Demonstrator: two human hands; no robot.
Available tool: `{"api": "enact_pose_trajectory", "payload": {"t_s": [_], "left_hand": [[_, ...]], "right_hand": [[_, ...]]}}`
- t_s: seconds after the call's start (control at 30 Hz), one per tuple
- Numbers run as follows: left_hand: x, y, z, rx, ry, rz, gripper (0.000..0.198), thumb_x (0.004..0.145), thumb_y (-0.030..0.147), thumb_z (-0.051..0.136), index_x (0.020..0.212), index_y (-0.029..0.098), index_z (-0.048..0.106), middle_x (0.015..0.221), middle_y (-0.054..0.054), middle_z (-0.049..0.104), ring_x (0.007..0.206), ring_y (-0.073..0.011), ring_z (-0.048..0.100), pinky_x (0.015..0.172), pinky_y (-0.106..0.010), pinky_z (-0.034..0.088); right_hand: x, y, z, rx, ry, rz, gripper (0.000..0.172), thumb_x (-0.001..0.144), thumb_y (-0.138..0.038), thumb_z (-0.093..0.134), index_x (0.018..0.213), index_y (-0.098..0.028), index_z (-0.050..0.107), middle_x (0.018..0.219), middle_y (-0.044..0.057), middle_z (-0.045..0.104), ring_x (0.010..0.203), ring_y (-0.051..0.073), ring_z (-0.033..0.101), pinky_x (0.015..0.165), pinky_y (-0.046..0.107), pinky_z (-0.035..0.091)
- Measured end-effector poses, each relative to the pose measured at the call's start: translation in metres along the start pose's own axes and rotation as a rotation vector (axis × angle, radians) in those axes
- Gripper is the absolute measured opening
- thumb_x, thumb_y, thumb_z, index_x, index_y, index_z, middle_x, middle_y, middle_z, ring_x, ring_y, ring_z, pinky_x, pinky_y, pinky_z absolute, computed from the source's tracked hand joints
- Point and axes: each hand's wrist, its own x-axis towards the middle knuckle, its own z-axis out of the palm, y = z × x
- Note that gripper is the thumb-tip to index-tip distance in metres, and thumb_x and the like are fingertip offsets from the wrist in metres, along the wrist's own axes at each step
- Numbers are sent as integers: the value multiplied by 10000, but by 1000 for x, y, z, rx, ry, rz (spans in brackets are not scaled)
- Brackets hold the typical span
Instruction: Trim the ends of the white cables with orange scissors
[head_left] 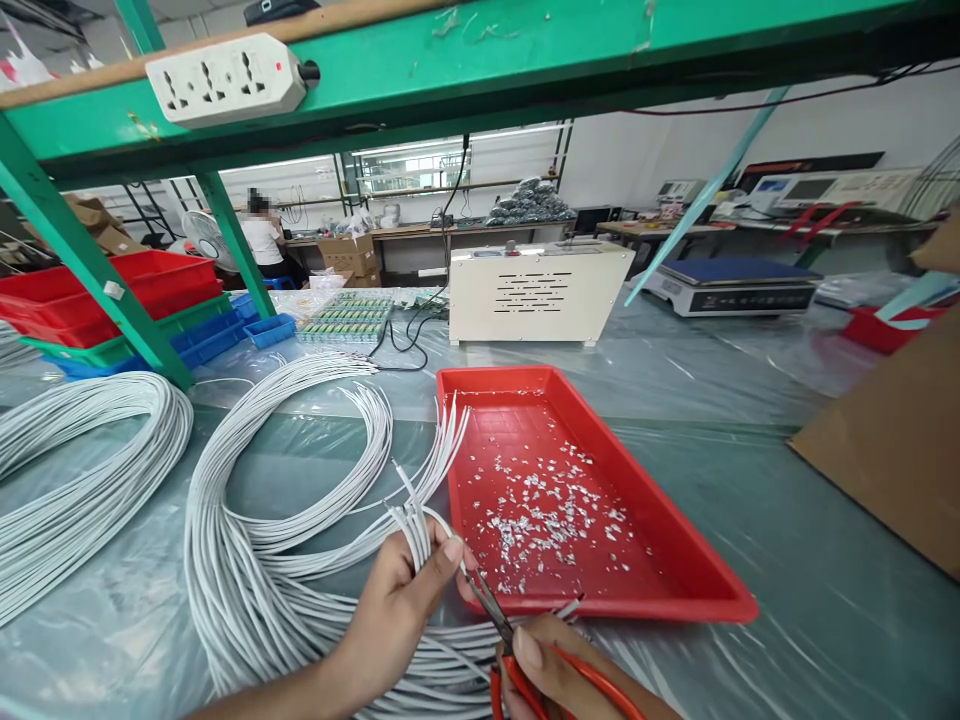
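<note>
My left hand (pixel 409 595) is closed around several white cables (pixel 412 525), whose ends stick up above the fingers. Between thumb and fingertips it pinches one cable, its end pointing towards my right hand (pixel 562 660). That hand grips red-handled scissors (pixel 491 605), with the dark, narrow blades touching or very near the pinched cable end. Whether the blades are apart I cannot tell. A short cable-like end shows just above the right hand. Beyond both hands lies a red tray (pixel 645 480) strewn with small silvery scraps (pixel 536 515). A large coil of white cable (pixel 217 530) lies left of and beneath my hands.
Another cable coil (pixel 97 450) lies far left, near stacked bins (pixel 112 300). A cream machine (pixel 536 295) and a scale (pixel 735 285) stand behind the tray. Cardboard (pixel 892 430) juts in from the right. A green beam (pixel 480 60) spans overhead; a person (pixel 262 235) sits far back.
</note>
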Motion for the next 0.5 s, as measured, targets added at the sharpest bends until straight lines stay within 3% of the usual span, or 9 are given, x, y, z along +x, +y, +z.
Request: {"api": "enact_pose_trajectory", "payload": {"t_s": [0.17, 0.5], "left_hand": [[0, -1, 1, 6, 5, 13, 288, 834, 369, 464, 715, 123, 552, 578, 17, 540, 366, -29, 247, 368, -201, 131], [1, -5, -2, 33, -3, 26, 338, 824, 432, 450, 699, 130, 537, 584, 22, 503, 397, -38, 267, 374, -194, 148]], "right_hand": [[3, 3, -5, -16, -48, -26, 697, 699, -740, 306, 554, -114, 579, 438, -2, 495, 423, 90, 471, 471, 211, 368], [8, 9, -6, -32, -99, -22, 673, 722, -713, 314, 541, -115, 565, 442, -13, 489, 416, 71, 457, 450, 184, 355]]}}
